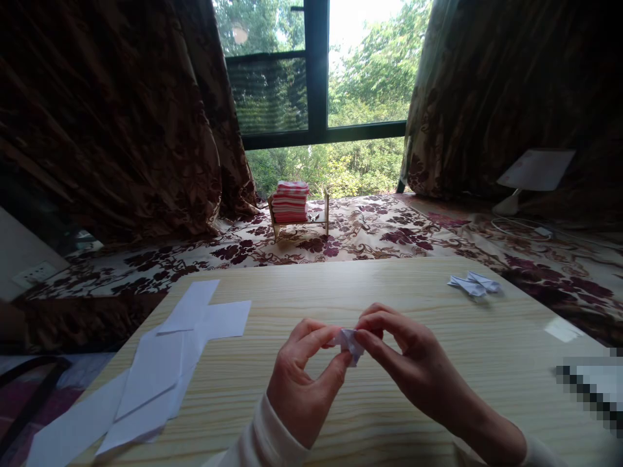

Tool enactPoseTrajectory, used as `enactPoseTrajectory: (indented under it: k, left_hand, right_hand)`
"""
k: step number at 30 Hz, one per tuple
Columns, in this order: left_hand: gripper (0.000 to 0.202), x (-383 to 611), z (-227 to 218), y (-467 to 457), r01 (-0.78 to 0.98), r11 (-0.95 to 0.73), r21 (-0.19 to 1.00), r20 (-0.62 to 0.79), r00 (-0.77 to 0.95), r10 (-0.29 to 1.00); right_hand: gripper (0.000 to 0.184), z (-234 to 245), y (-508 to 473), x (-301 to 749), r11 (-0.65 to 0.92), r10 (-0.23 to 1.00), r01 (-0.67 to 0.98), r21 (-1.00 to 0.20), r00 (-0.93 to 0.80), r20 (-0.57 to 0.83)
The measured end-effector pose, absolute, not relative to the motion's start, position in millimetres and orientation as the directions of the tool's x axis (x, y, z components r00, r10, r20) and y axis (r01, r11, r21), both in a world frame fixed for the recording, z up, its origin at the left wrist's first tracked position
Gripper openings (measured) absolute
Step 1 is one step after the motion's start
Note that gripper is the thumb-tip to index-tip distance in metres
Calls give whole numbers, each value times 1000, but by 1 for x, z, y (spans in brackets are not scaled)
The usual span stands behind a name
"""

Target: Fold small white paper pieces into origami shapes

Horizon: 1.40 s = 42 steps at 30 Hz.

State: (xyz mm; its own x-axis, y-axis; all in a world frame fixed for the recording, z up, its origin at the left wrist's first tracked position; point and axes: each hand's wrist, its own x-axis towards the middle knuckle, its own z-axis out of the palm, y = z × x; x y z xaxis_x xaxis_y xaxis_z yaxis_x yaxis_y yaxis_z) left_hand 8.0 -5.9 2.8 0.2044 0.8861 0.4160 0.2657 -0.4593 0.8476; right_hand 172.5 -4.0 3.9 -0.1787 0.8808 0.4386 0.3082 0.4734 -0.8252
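Note:
Between my two hands, above the middle of the wooden table, is a small folded piece of white paper (351, 344). My left hand (307, 373) pinches its left and lower side with thumb and fingers. The fingertips of my right hand (403, 344) are closed on its upper right edge. Parts of the paper are covered by my fingers, so its full shape is hidden. At the far right of the table lie small folded white paper pieces (474, 284). Flat white paper sheets (150, 363) overlap one another on the left side.
The pale wooden table (272, 415) borders a ledge covered in floral cloth (389, 227). On the ledge stand a small wooden rack (327, 214) with folded pink-and-white cloths (291, 202) and a lamp (535, 170). A pixelated object (594, 383) is at the right edge.

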Motion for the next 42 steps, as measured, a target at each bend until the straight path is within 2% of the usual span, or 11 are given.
enactPoseTrajectory:
  k: [3, 8, 12, 17, 19, 22, 24, 25, 28, 31, 42]
  left_hand:
    - [20, 9, 4, -5, 250, -422, 871, 389, 174, 905]
    - [5, 6, 3, -4, 236, -396, 887, 366, 161, 916]
    - [15, 4, 3, -5, 199, -356, 913, 331, 150, 932]
    - [23, 4, -9, 2, 24, -130, 991, 126, 104, 986]
    - [26, 2, -18, 8, -78, -28, 997, 33, 66, 997]
    - [30, -3, -27, 17, -134, 4, 991, -1, 25, 1000]
    - [32, -7, -29, 21, -159, 17, 987, -16, 6, 1000]
    - [33, -8, -28, 22, -164, 19, 986, -19, 1, 1000]
    - [33, -10, -23, 22, -154, 2, 988, -3, -7, 1000]
    - [30, -8, -16, 17, -128, -33, 991, 32, -7, 999]
    - [33, 5, -14, 10, -120, -103, 987, 103, -8, 995]
  right_hand:
    - [16, 3, -1, 176, 379, 925, 226, -898, -133, 357]
    - [16, 2, -2, 176, 345, 936, 157, -925, -138, 325]
    - [19, -1, -3, 172, 339, 937, 178, -924, -158, 313]
    - [26, -1, 0, 171, 270, 956, 247, -931, -185, 228]
    - [24, 2, 0, 174, 295, 955, 333, -896, -124, 268]
    - [16, 6, -8, 179, 385, 896, 466, -796, 19, 444]
    - [15, 5, -17, 179, 423, 868, 461, -780, 39, 494]
    - [17, 2, -23, 178, 391, 890, 432, -813, 51, 454]
    - [29, -6, -34, 170, 148, 977, 263, -953, 112, 182]
    - [37, -8, -38, 161, 1, 994, 114, -993, 111, 14]
    - [40, 17, -50, 153, 58, 983, 79, -995, 171, 71]
